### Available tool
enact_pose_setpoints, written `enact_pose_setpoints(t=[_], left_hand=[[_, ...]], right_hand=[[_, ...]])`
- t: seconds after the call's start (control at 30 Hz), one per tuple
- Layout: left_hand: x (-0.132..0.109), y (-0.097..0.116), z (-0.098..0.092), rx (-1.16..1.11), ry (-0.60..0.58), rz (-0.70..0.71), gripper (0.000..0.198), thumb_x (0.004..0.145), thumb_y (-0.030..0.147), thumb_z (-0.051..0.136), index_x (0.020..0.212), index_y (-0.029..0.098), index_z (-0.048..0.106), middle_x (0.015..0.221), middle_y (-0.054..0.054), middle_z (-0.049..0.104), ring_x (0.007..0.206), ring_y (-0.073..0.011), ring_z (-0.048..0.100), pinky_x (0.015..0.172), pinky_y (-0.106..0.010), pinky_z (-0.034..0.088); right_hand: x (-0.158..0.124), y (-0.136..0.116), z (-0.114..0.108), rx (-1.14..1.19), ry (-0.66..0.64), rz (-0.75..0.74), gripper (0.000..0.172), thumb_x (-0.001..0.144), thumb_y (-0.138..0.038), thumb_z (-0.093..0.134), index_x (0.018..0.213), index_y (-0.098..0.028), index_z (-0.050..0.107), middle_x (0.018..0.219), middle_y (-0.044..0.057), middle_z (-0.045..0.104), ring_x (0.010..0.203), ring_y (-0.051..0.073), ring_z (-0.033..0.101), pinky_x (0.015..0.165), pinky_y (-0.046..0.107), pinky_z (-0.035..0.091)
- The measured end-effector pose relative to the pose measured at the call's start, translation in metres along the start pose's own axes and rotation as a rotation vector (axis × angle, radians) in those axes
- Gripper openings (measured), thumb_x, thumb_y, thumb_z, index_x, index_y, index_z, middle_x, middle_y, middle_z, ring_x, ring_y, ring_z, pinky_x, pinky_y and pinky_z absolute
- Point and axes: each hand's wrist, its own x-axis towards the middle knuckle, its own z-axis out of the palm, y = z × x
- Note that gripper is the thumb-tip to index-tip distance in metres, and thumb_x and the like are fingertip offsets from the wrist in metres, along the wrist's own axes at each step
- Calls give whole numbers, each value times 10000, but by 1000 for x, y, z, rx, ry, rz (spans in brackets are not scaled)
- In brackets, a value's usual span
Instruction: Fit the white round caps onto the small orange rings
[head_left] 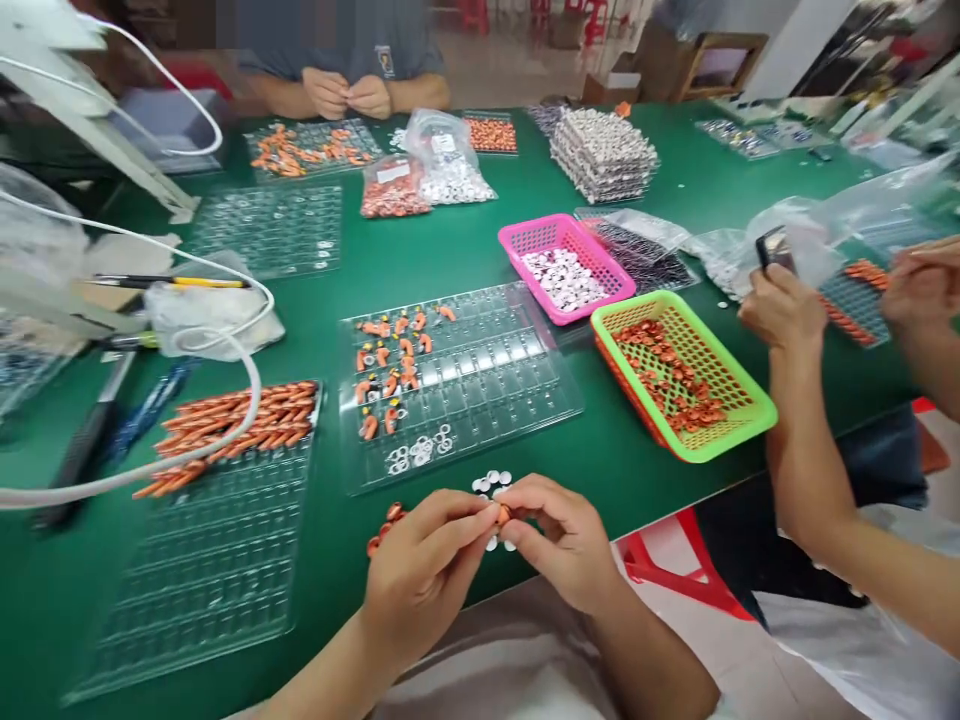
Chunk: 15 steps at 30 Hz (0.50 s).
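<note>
At the table's near edge, both my hands meet on one small orange part (503, 515). My left hand (420, 560) pinches it from the left, and my right hand (566, 540) grips its other side; the fingers hide most of it. Small white discs (491, 482) lie just behind and below my fingertips. Beside my left hand are a few glossy orange-brown pieces (386, 525), partly covered by it. Beyond my hands, a clear plastic tray (510, 375) carries orange curved pieces with black and yellow ends, plus several white rings (424, 450).
A pink basket (517, 235) of white discs and a green basket (761, 410) of orange-brown parts stand right. Leftward, a clear tray (202, 570) holds orange pointed sticks (247, 425) under a white cable (255, 385). Co-workers' hands (784, 310) work at right and across the table.
</note>
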Motion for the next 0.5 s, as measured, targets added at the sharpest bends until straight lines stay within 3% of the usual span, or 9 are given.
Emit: enact_pose_setpoints(t=[0.5], left_hand=[[-4, -2, 0, -5, 28, -21, 219, 885, 50, 599, 1026, 199, 674, 856, -49, 722, 728, -128, 679, 618, -225, 553]], right_hand=[[1, 3, 1, -83, -17, -10, 247, 896, -194, 649, 1118, -289, 701, 947, 46, 683, 836, 163, 648, 728, 286, 567]])
